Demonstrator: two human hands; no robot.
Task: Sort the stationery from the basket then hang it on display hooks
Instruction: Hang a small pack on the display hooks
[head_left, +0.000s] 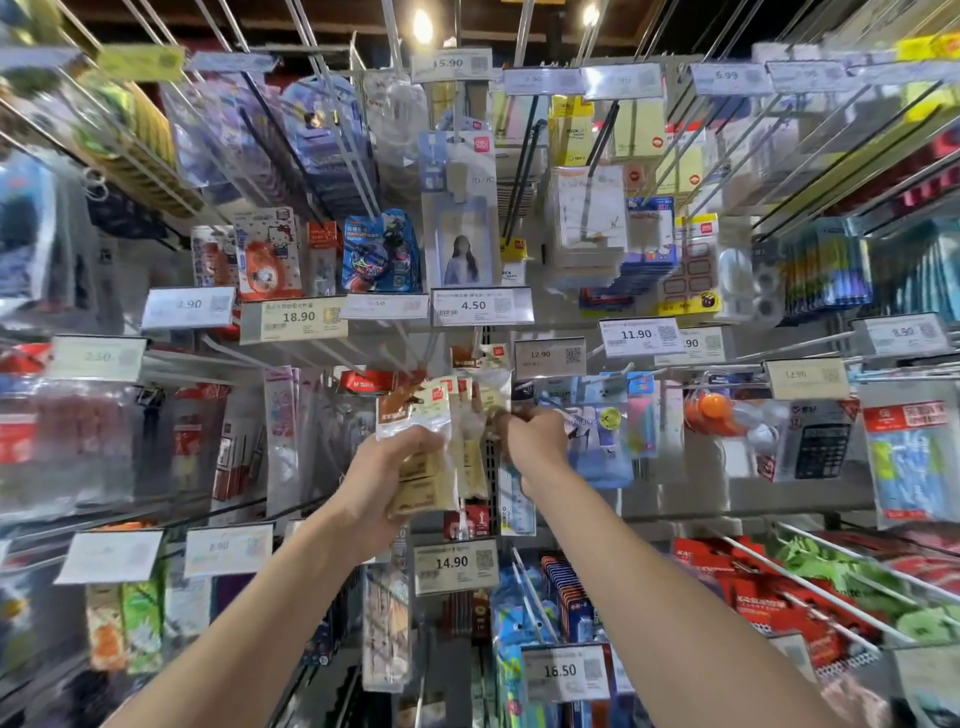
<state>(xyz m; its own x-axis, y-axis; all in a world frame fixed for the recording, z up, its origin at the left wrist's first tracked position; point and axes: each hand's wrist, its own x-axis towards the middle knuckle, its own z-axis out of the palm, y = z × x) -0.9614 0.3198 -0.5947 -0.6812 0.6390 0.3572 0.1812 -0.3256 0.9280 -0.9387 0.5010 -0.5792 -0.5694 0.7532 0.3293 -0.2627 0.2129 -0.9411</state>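
A person's left hand (400, 470) grips a fanned bundle of clear plastic packets (441, 410) filled with beige and brown stationery, fingers curled round their lower halves, at a crowded shop display wall. At least four card headers show in the fan: one brown and three cream with a small red logo. Motion blur prevents a firmer count. Just right of the bundle, the right hand (537, 439) is bunched tight, its fingertips pinching the upper edge of the rightmost packet; the exact point of contact is blurred.

Directly above the two hands, thin white wire hooks (395, 358) jut from the wall, their tips close to the packet headers. They are too smeared to count, and whether any packet is threaded on cannot be told.

Four white price labels ring the grip. One reading 4.50 (483, 306) sits straight above it, one reading 12.90 (549, 356) is up and to the right, one reading 18.90 (293, 319) is up and to the left, and one reading 14.90 (456, 565) hangs below, between the two forearms.

Higher, above the 4.50 label, hangs one pale blue ID card holder pack (460, 228). Well off to the right of the right hand hangs one black calculator (823, 451) in a clear pack.
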